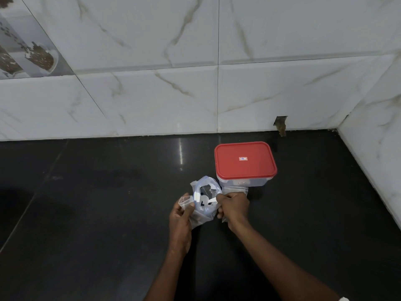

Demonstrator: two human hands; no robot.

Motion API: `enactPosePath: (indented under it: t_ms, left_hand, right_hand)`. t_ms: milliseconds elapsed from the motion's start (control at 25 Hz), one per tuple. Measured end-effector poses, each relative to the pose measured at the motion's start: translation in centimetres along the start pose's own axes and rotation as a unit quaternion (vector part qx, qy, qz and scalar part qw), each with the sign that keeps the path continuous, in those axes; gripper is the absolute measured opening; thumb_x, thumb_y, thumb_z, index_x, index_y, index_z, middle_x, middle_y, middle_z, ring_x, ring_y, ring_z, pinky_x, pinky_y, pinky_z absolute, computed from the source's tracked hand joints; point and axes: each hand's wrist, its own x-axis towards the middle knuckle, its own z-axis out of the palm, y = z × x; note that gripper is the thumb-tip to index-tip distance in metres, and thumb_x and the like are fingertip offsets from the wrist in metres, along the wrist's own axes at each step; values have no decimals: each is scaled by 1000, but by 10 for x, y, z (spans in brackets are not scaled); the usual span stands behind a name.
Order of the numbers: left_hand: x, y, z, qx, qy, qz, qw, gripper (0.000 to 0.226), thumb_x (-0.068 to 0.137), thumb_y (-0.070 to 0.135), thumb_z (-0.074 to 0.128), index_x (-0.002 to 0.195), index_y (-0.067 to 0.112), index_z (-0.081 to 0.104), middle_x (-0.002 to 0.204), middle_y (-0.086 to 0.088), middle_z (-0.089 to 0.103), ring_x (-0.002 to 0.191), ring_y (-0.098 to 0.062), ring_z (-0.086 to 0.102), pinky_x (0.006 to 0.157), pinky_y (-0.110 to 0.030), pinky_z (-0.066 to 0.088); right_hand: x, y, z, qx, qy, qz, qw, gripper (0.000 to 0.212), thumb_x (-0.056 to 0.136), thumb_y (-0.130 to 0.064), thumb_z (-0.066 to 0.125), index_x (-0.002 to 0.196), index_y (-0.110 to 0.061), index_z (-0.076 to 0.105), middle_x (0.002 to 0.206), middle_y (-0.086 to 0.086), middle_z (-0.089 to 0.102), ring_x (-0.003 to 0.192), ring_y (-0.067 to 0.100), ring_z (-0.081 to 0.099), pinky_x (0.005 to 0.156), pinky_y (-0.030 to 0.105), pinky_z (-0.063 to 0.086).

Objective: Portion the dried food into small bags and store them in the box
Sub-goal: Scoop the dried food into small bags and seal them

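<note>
Beside the lidded box [245,161], left hand [181,218] and right hand [234,206] grip an open bag [205,215], contents indistinct.

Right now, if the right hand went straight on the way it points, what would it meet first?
The open zip bag, whose rim the right hand now pinches; beyond it, probably the left hand.

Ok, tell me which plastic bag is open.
The blue-rimmed bag in the middle: its mouth gapes over dark contents. The small clear bags either side look flat.

Black counter [97,224] bears red-lidded box [245,161], small bags [235,189] beside.
</note>
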Motion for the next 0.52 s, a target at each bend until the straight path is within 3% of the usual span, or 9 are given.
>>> enactPosePath:
  t_ms: [120,320,440,520]
  left_hand:
    - [3,-2,-8,-6,20,-10,1000,36,96,5,58,131,7,59,119,-21,71,108,-38,68,98,-57,51]
    - [3,-3,-9,5,24,-15,1000,30,98,5,55,127,9,61,120,-24,69,110,-43,65,97,-61,50]
    - [1,-2,-8,12,14,-21,1000,30,100,6,52,129,6,59,122,-27,67,106,-43,66,86,-57,55]
    - [1,3,-7,7,12,-23,1000,29,100,6,52,129,8,58,120,-25,69,105,-42,67,83,-54,58]
  right_hand:
    - [1,-1,-4,41,7,13,999,21,80,-3,66,63,8,63,46,11,56,30,17,48,38,26,42]
    - [4,9,2,-104,19,-149,983,24,80,-14,63,59,-2,61,48,10,61,39,23,60,39,38,51]
    - [10,14,3,-230,-23,-275,933,19,81,-10,61,63,-5,58,58,5,59,52,20,56,51,38,47]
    - [13,5,-7,-342,-87,-358,864,11,87,-10,58,82,-5,65,77,7,60,68,17,54,62,32,43]
